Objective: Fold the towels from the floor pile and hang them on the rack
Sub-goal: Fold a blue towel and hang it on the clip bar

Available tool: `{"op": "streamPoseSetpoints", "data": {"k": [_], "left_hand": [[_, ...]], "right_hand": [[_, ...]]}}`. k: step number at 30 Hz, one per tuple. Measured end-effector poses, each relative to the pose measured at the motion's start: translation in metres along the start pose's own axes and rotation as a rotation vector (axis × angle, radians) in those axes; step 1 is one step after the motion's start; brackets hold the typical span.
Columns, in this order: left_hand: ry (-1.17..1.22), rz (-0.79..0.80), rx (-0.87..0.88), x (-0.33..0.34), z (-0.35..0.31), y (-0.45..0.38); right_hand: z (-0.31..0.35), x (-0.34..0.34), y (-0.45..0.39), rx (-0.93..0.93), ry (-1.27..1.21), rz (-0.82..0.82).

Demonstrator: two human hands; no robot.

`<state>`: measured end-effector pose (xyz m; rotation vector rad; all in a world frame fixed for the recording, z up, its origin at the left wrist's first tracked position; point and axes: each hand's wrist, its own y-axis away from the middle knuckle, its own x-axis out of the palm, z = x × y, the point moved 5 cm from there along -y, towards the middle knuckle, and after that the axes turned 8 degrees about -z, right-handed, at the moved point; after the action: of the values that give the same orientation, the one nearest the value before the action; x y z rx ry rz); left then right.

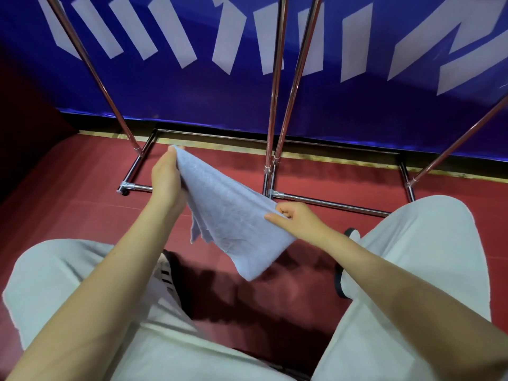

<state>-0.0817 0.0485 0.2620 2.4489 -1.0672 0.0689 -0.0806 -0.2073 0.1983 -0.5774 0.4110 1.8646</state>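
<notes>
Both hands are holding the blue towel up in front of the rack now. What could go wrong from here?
1. The left hand grips only the towel's far corner; it could slip and undo the fold.
2. Loose layers hang unevenly below, so the fold may come out crooked.
3. The rack's base bars lie near the feet: a possible trip hazard.

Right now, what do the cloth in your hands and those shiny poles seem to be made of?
The towel looks like soft, pale blue terry cloth: its surface is fuzzy and it droops between the left hand and right hand. The rack looks like polished, probably chromed metal tubing, with bright reflections along it.
</notes>
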Motion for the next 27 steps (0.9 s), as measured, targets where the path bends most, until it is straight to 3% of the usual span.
{"op": "streamPoseSetpoints", "data": {"k": [6,12,18,22,27], "left_hand": [[0.052,-0.075,-0.003,-0.024,-0.008,-0.008],[-0.023,-0.063,0.042,-0.03,-0.006,-0.006],[-0.151,-0.003,0.118,-0.032,0.001,-0.011],[-0.213,0.027,0.145,-0.03,0.003,-0.012],[-0.311,0.106,0.31,-0.019,0.0,-0.007]], "right_hand": [[-0.022,0.008,0.015,0.013,0.265,0.119],[-0.026,-0.014,0.012,0.012,0.333,-0.065],[-0.038,-0.019,0.014,-0.051,0.526,-0.054],[-0.043,-0.025,0.013,-0.03,0.556,-0.155],[-0.051,-0.033,0.01,-0.001,0.722,-0.263]]}}
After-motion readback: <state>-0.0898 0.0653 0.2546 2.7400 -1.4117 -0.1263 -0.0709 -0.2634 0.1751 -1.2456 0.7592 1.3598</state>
